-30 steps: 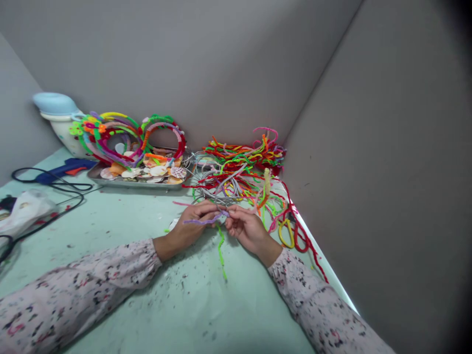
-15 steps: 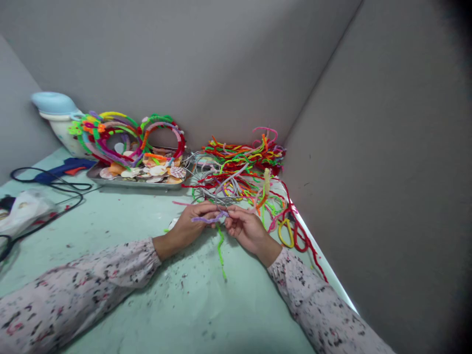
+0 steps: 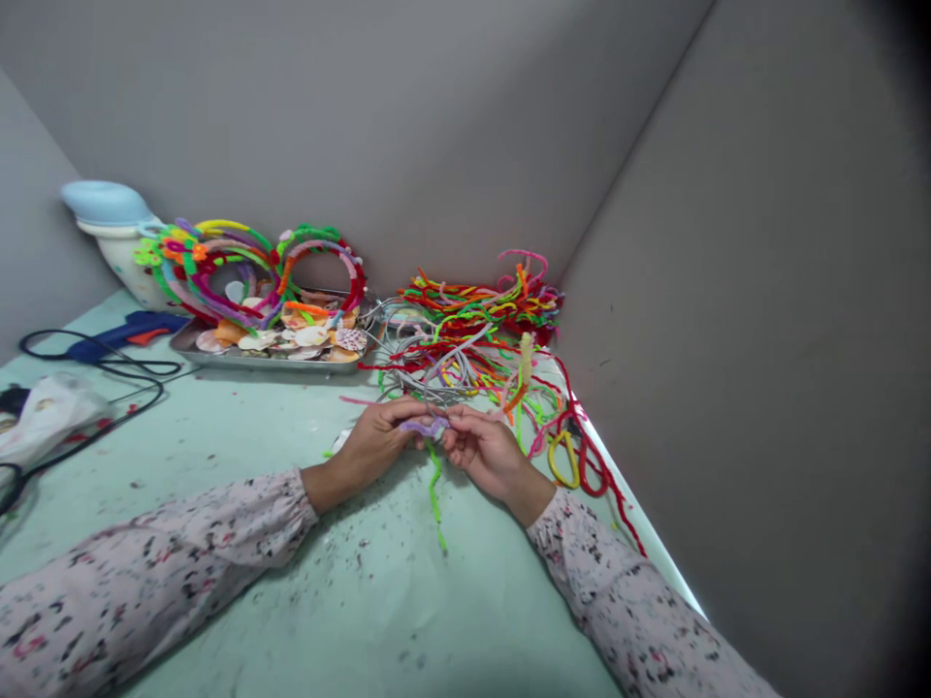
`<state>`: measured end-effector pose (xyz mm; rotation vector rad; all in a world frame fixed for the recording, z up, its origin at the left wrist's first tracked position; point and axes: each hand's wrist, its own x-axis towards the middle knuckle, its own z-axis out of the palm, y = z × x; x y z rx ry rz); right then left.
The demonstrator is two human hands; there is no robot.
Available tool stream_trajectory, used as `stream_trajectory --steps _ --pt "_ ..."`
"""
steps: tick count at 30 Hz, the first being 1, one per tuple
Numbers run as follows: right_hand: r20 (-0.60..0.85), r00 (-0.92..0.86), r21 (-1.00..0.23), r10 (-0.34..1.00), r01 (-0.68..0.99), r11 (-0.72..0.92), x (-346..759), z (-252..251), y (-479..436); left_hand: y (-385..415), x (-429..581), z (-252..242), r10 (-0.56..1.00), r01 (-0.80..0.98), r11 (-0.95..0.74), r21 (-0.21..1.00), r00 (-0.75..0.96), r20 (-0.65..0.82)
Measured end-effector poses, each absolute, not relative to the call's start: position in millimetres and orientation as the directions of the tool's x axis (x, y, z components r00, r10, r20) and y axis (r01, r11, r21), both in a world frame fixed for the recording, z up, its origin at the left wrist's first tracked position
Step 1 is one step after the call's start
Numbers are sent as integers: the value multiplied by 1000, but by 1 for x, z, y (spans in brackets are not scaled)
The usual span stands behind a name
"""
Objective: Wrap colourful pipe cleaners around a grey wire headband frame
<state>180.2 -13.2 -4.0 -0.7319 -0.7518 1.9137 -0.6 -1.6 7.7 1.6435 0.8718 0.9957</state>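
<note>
A steel tray of seashells (image 3: 240, 363) stands at the rear of the pale green bench (image 3: 218, 436). The left hand (image 3: 374, 446) and right hand (image 3: 486, 454) hold a short purple pipe cleaner (image 3: 425, 426) pinched between narrowly closed fingers (image 3: 457, 433), above the bench and just before a multicoloured pipe-cleaner heap (image 3: 480, 334).

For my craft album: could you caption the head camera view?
Left hand and right hand pinch a purple pipe cleaner above a green one, beside a tangled heap of colourful pipe cleaners.

Lilac pipe cleaner (image 3: 427, 427), short, bunched, pinched between left hand (image 3: 374, 446) and right hand (image 3: 487, 454).
</note>
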Motion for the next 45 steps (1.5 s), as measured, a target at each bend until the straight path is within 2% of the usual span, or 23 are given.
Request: stream_trajectory --steps 11,18,30,45 --pt "-164 -393 -775 905 -516 -365 179 -4 -14 -5 5 14 924 65 -182 981 352 148" --pt "-158 -388 -779 908 -517 -356 178 -3 -14 -2 5 9 935 104 -199 974 317 157" --pt "-174 -392 -747 903 -545 -380 179 -2 -14 -6 2 19 915 92 -234 968 358 187" --pt "-123 -343 -845 931 -455 -279 173 -1 -18 -5 3 13 949 173 -195 966 283 141"
